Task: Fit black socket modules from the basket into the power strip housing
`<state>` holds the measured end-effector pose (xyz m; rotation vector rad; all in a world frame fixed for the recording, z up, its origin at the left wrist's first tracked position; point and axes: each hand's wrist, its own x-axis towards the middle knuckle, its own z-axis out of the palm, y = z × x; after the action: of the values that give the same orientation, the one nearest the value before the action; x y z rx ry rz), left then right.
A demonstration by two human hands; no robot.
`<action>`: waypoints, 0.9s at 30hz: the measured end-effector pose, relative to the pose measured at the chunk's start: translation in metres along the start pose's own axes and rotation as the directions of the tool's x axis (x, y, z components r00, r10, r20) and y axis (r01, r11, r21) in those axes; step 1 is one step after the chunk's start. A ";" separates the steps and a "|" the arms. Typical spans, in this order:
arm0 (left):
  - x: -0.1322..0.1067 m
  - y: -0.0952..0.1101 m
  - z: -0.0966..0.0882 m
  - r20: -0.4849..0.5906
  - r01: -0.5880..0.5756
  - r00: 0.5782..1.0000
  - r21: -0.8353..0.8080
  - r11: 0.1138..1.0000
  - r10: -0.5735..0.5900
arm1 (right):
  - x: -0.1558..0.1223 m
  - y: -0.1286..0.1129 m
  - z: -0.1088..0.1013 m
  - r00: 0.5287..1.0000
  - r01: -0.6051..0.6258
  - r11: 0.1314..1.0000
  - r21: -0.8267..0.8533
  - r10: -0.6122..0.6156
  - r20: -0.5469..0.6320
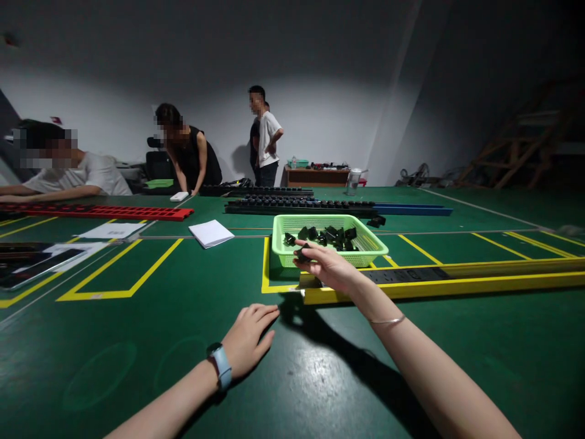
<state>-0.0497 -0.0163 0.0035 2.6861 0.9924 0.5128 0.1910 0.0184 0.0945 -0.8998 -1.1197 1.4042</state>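
Observation:
My right hand is closed on a small black plastic piece, held just in front of the near left corner of a light green plastic basket. Inside the basket lie several similar black pieces. Below that hand runs a long yellow rail with black socket modules set into its channel near the left end. My left hand rests on the green table with its fingers stretched out, holding nothing, a little left of the rail's end.
A white notepad lies left of the basket. Farther back are black rails, a blue rail and a red rail. Several people stand or lean at the far side. A clear cup stands behind the rails.

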 end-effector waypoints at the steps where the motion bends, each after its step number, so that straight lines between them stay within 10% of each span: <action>1: 0.000 0.000 0.000 -0.002 0.000 1.000 -0.003 1.000 0.000 | -0.001 0.004 -0.002 0.999 0.033 0.995 -0.092 -0.032 0.012; 6: 0.001 -0.001 0.001 -0.009 0.002 1.000 -0.021 1.000 -0.003 | 0.004 0.033 -0.018 0.957 0.290 0.637 -0.714 -0.217 0.194; 10: 0.001 -0.001 0.000 -0.001 0.005 1.000 -0.030 1.000 -0.005 | 0.010 0.045 -0.030 0.933 0.356 0.390 -0.849 -0.198 0.300; 27: 0.002 -0.002 0.002 -0.002 -0.002 1.000 -0.016 1.000 0.002 | 0.011 0.049 -0.032 0.949 0.316 0.310 -0.897 -0.108 0.297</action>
<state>-0.0489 -0.0139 0.0019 2.6732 0.9817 0.5221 0.2063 0.0352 0.0398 -1.3488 -2.2171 0.4597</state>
